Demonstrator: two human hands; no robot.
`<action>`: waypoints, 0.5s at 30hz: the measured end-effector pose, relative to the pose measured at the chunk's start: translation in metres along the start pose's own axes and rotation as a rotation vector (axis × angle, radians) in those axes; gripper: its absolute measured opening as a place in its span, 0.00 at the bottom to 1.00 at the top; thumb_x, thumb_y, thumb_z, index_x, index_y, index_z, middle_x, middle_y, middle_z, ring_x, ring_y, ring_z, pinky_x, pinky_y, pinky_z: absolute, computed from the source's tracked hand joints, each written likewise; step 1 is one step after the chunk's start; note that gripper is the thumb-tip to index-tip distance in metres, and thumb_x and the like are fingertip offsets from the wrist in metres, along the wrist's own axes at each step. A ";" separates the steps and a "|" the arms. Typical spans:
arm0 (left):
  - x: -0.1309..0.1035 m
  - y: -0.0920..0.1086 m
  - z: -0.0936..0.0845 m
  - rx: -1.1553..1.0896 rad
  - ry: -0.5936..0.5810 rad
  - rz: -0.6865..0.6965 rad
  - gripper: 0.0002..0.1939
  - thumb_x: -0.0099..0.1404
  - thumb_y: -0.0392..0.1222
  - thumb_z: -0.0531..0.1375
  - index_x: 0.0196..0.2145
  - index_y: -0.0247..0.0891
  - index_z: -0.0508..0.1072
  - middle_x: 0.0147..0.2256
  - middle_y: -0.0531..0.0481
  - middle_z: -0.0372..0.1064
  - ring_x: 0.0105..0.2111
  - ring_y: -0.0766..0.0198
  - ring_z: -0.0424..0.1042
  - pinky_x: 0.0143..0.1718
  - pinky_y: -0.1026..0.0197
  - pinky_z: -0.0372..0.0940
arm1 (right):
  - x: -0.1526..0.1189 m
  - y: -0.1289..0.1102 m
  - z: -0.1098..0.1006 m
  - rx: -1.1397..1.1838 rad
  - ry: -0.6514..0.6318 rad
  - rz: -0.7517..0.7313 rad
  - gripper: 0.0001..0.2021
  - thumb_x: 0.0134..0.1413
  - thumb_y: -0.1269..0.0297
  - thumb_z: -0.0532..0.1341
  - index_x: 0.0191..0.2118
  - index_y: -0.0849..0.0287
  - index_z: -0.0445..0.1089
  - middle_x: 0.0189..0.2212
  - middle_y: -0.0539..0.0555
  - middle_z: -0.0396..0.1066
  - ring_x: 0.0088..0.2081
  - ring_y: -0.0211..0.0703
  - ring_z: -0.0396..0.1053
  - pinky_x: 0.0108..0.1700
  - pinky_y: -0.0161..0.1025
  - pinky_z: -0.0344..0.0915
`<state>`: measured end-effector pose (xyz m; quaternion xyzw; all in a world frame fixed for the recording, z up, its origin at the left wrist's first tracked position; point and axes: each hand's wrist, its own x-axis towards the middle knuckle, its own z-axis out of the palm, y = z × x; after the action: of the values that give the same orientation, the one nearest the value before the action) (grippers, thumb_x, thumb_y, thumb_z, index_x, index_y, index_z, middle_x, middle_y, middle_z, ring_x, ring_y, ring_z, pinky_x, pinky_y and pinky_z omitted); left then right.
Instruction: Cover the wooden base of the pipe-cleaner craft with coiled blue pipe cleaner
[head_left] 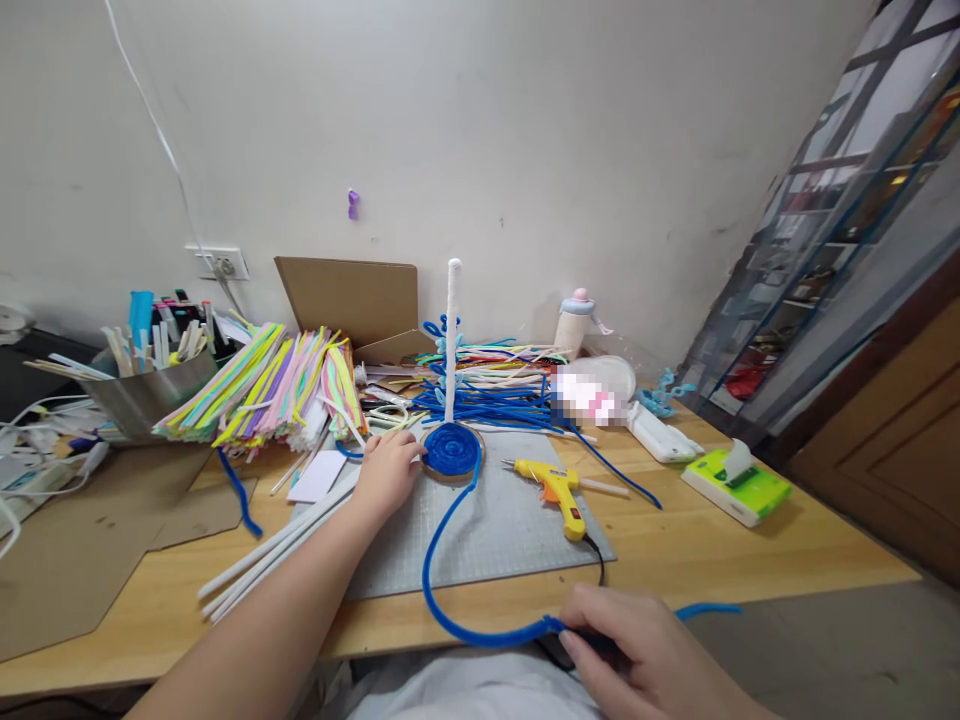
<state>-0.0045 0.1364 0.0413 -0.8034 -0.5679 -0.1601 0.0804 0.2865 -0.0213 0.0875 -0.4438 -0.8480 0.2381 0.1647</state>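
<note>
A round cardboard base [448, 478] bears a flat coil of blue pipe cleaner [451, 448], and a white fuzzy stick [451, 330] rises upright at its back edge. My left hand [390, 465] grips the left edge of this base with its fingertips. From the coil's right side a long blue pipe cleaner [429, 575] curves down toward me. Close to the table's front edge, my right hand [626, 645] pinches it, and its loose end shows beyond the hand. To the right, a yellow glue gun [551, 485] lies on the grey cutting mat [487, 550].
Pastel pipe cleaners [277, 390] are heaped at left beside a metal holder [154, 395]. Dark blue pipe cleaners [495, 405] lie behind the base. White rods [277, 545] rest near my left forearm. A bottle [574, 325] and a green tissue pack [735, 485] stand at right.
</note>
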 end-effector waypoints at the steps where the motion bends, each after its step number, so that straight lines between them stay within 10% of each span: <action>1: 0.005 -0.003 -0.001 -0.011 -0.021 0.036 0.10 0.61 0.36 0.57 0.38 0.44 0.75 0.41 0.48 0.70 0.46 0.55 0.64 0.45 0.53 0.51 | 0.000 0.000 0.000 0.004 -0.004 0.003 0.10 0.59 0.64 0.50 0.29 0.57 0.63 0.24 0.49 0.67 0.26 0.36 0.64 0.28 0.32 0.53; 15: 0.072 -0.035 -0.008 -0.127 -0.361 0.386 0.01 0.54 0.41 0.65 0.27 0.46 0.78 0.35 0.55 0.72 0.41 0.60 0.66 0.41 0.60 0.50 | -0.001 0.000 0.000 0.028 -0.046 0.025 0.10 0.59 0.64 0.50 0.28 0.57 0.62 0.24 0.49 0.67 0.26 0.35 0.63 0.27 0.32 0.52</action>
<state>-0.0171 0.2093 0.0724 -0.9157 -0.3982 -0.0310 -0.0436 0.2866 -0.0218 0.0871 -0.4466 -0.8425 0.2622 0.1485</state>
